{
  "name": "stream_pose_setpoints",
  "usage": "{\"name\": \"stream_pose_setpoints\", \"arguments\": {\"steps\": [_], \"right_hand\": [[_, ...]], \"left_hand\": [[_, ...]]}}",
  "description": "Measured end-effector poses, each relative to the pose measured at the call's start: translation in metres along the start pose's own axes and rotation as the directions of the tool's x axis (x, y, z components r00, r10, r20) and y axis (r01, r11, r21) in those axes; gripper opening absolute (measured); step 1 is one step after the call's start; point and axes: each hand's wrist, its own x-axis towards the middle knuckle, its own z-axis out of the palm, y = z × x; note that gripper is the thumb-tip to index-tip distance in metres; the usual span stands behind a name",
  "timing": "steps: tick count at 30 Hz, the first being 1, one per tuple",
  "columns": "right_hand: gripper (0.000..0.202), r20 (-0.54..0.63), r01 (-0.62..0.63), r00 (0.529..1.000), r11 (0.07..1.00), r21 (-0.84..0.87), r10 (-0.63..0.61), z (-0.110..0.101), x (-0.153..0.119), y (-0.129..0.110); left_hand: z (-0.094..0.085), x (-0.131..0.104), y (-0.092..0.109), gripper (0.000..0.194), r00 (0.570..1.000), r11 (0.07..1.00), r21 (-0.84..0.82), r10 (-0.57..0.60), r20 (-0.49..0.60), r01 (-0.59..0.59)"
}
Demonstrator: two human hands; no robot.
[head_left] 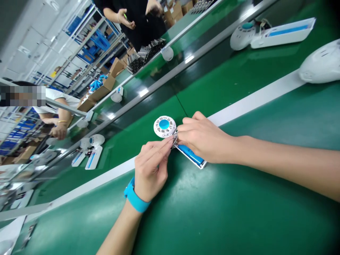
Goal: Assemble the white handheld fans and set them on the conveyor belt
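Note:
A white device with a round slotted head (164, 126) and a blue disc at its centre lies in front of me, across the pale strip between belt and work surface. Its open handle holds a blue cylindrical battery (191, 154). My left hand (152, 164), a blue band on its wrist, pinches at the joint of head and handle, where thin wires (175, 139) show. From the right, my right hand (203, 136) bends its fingers closed at the same wires and covers part of the handle. Exactly which wire each hand grips is hidden by the fingers.
Similar white devices lie on the green belt (212, 79), at the upper right (283, 33) and at the left (94, 150). A metal rail (156, 82) runs beyond it. Two people work across the line, near cardboard boxes (102, 88) and stacked dark metal parts (145, 55).

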Motion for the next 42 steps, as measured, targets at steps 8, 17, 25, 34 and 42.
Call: {"name": "stream_pose_setpoints", "arguments": {"steps": [8,17,25,34,42], "right_hand": [[0.027,0.097,-0.092,0.992,0.984,0.15,0.078,-0.004,0.003,-0.001],[0.024,0.069,-0.13,0.991,0.97,0.206,0.118,0.002,0.001,-0.002],[0.025,0.088,-0.226,0.974,0.917,0.328,0.209,0.007,0.001,0.0],[0.024,0.106,-0.229,0.973,0.907,0.353,0.205,0.005,0.002,0.001],[0.023,0.145,-0.279,0.96,0.855,0.438,0.239,0.003,0.002,0.003]], "left_hand": [[-0.011,0.005,0.0,0.042,0.996,0.998,-0.062,-0.028,0.086,0.033],[-0.002,0.001,0.0,0.042,0.999,1.0,-0.025,-0.004,0.037,0.005],[0.001,-0.004,-0.004,0.05,0.998,0.996,0.073,0.049,0.035,-0.052],[0.01,-0.01,-0.008,0.054,0.989,0.973,0.184,0.146,-0.011,-0.142],[0.018,-0.013,-0.019,0.058,0.978,0.984,0.059,0.175,-0.11,-0.17]]}}
